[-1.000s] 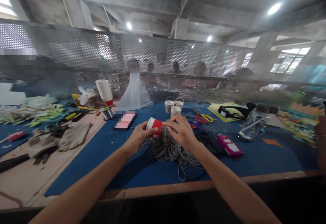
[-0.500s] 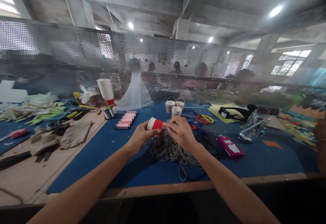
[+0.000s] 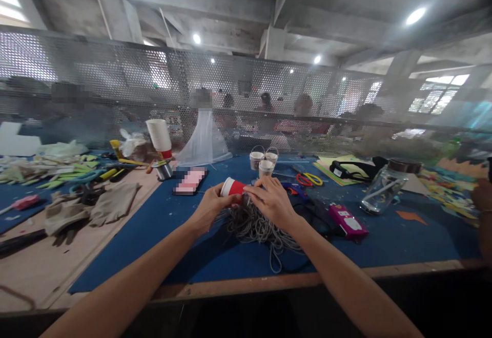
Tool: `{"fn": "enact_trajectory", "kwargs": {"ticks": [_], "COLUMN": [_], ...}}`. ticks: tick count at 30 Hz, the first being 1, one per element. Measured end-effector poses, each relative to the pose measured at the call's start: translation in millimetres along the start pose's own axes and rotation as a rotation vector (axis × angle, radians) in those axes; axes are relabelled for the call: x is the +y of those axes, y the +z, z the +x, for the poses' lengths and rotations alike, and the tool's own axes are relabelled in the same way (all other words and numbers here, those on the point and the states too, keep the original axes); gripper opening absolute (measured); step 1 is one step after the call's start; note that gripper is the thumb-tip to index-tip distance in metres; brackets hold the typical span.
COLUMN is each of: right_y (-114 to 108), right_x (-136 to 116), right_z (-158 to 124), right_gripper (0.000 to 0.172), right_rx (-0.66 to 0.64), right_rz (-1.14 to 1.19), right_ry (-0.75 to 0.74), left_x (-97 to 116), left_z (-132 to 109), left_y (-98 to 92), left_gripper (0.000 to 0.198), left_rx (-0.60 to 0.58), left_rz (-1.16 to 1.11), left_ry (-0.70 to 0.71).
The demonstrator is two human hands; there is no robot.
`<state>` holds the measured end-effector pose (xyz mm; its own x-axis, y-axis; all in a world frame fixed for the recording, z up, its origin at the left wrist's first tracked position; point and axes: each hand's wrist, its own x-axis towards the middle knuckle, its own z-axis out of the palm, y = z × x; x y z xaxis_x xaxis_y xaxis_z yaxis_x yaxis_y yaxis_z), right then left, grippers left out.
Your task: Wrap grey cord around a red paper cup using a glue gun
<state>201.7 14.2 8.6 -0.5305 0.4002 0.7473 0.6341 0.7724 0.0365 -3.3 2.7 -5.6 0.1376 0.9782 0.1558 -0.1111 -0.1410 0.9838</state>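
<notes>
A red paper cup with a white rim (image 3: 231,187) lies on its side above a heap of grey cord (image 3: 258,228) on the blue mat (image 3: 161,225). My left hand (image 3: 209,209) grips the cup from below and the left, fingers curled round it. My right hand (image 3: 271,201) is closed on the cup's other end, fingertips pinched at it, palm over the cord heap. What the right fingertips pinch is too small to make out.
Three small white cups with wire handles (image 3: 263,160), red and yellow scissors (image 3: 308,178), a pink box (image 3: 347,220), a glass jar on its side (image 3: 384,186), a stack of paper cups (image 3: 159,136), gloves (image 3: 92,205). A perforated metal screen (image 3: 246,102) stands behind, with people beyond it.
Both hands stay on the red cup; the right hand has shifted slightly left and down along it. The view has barely moved.
</notes>
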Motion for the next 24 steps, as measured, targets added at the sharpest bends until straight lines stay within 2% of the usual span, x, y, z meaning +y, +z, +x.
{"fn": "enact_trajectory", "kwargs": {"ticks": [4,8,11,14,16,19,21,24], "right_y": [-2.2,-7.7,-15.5,-23.0,-25.3,-23.5,-20.6,-18.6], "right_x": [-3.4,5.6,30.8,66.3,88.0,109.7,117.2,124.0], "right_z": [-1.2,-1.6,-2.2,-7.6,-14.6,-27.2,-34.6,-42.2], "right_gripper": [0.026,0.028,0.027,0.024,0.023,0.027,0.029,0.033], "right_rx": [-0.014,0.046,0.107,0.101,-0.025,-0.371,-0.471,-0.551], "right_rz": [0.086,0.139,0.067,-0.107,-0.233,-0.343,-0.340,-0.316], "right_ry": [0.042,0.183,0.355,0.554,0.698,0.869,0.913,0.962], "left_x": [0.2,4.8,8.9,9.5,8.3,7.3,7.8,8.3], "left_z": [1.1,-0.4,-2.6,-3.5,-3.4,-3.0,-3.0,-3.0], "left_y": [-0.6,-0.1,0.4,-0.3,-1.3,-2.8,-3.4,-4.2], "left_gripper": [0.034,0.034,0.034,0.034,0.035,0.036,0.036,0.039], "left_rx": [0.026,0.057,0.072,0.093,0.097,0.107,0.101,0.098], "left_rz": [0.001,0.030,0.091,0.153,0.191,0.217,0.219,0.218], "left_ry": [0.021,0.015,0.029,0.067,0.075,0.093,0.091,0.089]}}
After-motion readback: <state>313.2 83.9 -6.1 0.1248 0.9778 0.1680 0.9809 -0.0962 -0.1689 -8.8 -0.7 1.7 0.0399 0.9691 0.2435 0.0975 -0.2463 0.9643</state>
